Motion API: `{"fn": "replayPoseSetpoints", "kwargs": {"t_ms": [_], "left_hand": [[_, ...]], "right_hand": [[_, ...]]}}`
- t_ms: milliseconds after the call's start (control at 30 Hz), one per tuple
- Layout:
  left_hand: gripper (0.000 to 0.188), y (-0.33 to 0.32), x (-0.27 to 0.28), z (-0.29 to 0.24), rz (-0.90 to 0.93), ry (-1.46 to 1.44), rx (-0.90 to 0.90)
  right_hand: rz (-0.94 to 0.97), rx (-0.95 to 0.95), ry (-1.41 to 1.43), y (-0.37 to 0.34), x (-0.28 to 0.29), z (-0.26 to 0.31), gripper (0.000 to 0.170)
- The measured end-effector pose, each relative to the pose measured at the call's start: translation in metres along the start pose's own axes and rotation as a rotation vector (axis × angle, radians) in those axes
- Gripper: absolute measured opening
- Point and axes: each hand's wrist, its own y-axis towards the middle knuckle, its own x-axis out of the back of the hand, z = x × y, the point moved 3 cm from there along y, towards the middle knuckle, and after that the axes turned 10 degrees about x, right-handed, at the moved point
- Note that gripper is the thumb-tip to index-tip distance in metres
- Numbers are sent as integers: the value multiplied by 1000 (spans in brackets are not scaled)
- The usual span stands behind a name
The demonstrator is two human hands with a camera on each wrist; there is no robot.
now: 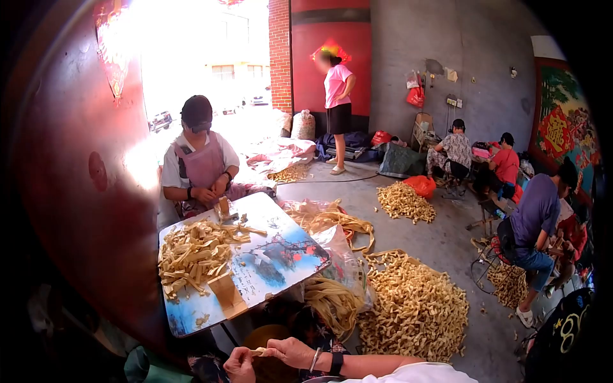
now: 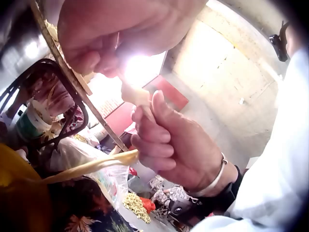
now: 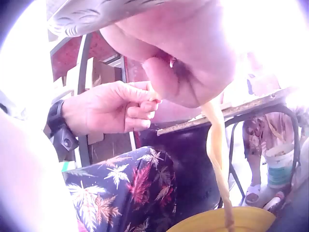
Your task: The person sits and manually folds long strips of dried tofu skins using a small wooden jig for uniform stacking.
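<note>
Above the lap, my left hand (image 1: 239, 365) and right hand (image 1: 290, 352) face each other and pinch a pale yellow flat strip (image 1: 258, 352) between them. In the left wrist view, the strip (image 2: 135, 94) looks folded or knotted where the right thumb presses it against curled fingers. A long tail of it hangs from my right hand (image 3: 186, 67) in the right wrist view, down to a yellow basin (image 3: 227, 221). There my left hand (image 3: 108, 106) pinches the short end between thumb and forefinger. The left hand's fingertips are partly hidden in its own wrist view.
A folding table (image 1: 281, 246) ahead bears wooden pieces (image 1: 195, 255). A large heap of knotted yellow pieces (image 1: 415, 306) lies on the floor at right, beside bundled long strips (image 1: 332, 303). One person (image 1: 201, 159) sits across the table; others sit or stand farther back.
</note>
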Motion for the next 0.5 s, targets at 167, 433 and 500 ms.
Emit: {"fn": "replayPoseSetpoints", "kwargs": {"t_ms": [167,433,500], "left_hand": [[19,11,-11,16,290,-683,288],[18,1,-24,1,166,-502,201],[19,0,-19,0,166,-430,166]], "right_hand": [[-246,-102,214,-4,11,14,18],[-231,78,-11,-2,1,27,11],[-326,-31,-17,2,15,34,16]]}}
